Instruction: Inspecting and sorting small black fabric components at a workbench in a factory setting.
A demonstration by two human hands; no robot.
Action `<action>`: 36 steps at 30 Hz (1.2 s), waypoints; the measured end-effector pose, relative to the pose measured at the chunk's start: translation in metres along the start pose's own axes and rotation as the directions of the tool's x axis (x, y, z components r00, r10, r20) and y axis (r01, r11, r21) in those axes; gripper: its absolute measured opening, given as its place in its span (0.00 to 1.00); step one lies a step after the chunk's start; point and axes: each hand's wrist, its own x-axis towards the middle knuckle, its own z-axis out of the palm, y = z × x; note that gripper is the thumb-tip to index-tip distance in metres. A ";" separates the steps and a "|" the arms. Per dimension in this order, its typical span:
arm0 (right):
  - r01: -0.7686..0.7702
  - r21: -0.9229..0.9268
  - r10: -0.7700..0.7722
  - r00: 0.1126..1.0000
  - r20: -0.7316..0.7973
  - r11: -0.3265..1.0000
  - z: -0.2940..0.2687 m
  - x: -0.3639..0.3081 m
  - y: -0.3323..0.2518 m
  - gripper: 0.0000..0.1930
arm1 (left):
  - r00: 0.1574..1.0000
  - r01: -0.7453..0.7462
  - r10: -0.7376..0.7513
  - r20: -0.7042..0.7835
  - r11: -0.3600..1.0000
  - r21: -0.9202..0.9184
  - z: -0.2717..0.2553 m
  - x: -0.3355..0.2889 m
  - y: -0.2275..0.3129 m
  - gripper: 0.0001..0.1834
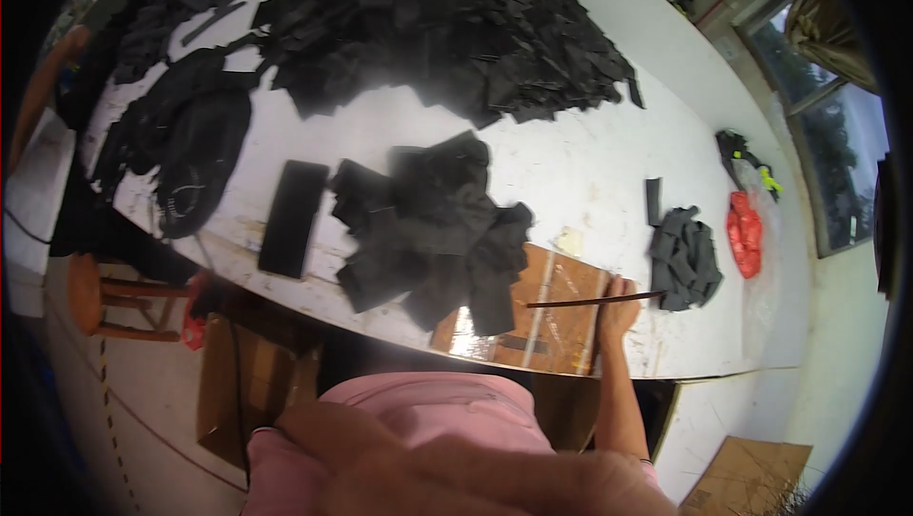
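My right hand (pixel 620 305) is closed around a thin dark brown stick (pixel 561 304), near the right edge of a brown tape-covered board (pixel 561 326). The stick lies nearly level, sticking out on both sides of the fist. A loose heap of black fabric pieces (pixel 428 231) overlaps the board's left part. To the right of the fist is a smaller pile of dark fabric pieces (pixel 683 259). My left hand (pixel 495 483) looms large and blurred close to the camera, in front of my pink top; its fingers cannot be made out.
A very large mound of black pieces (pixel 447 31) covers the far side of the white table (pixel 609 155). A dark flat rectangle (pixel 294 219) and black cloth (pixel 204 145) lie left. A red bag (pixel 745 235) sits at the right edge. A wooden stool (pixel 128 295) and cardboard box (pixel 252 383) stand below.
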 end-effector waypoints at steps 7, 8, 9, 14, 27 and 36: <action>0.004 -0.017 -0.004 1.000 0.004 1.000 0.007 0.005 -0.003 0.16 | 0.954 -0.022 0.097 0.285 0.967 -0.255 -0.014 0.016 -0.009 0.17; -0.005 -0.029 0.005 1.000 0.005 1.000 0.007 0.004 -0.003 0.16 | 0.944 -0.039 0.126 0.306 0.961 -0.275 -0.015 0.017 -0.009 0.17; -0.014 -0.037 0.014 1.000 0.007 0.999 0.006 0.004 -0.002 0.16 | 0.932 -0.056 0.155 0.327 0.955 -0.293 -0.016 0.018 -0.010 0.17; -0.004 0.035 0.005 1.000 -0.002 0.999 0.002 0.004 -0.004 0.17 | 0.869 -0.147 0.283 0.407 0.931 -0.334 -0.010 0.015 -0.012 0.18; 0.024 0.016 -0.024 1.000 -0.010 1.000 0.002 0.004 0.003 0.17 | 0.645 -0.078 0.290 0.707 0.945 -0.317 0.011 0.030 -0.015 0.23; 0.110 0.132 -0.108 0.994 -0.023 0.985 0.005 0.007 0.010 0.17 | 0.427 0.425 -0.015 0.904 0.886 -0.186 0.010 0.037 -0.009 0.39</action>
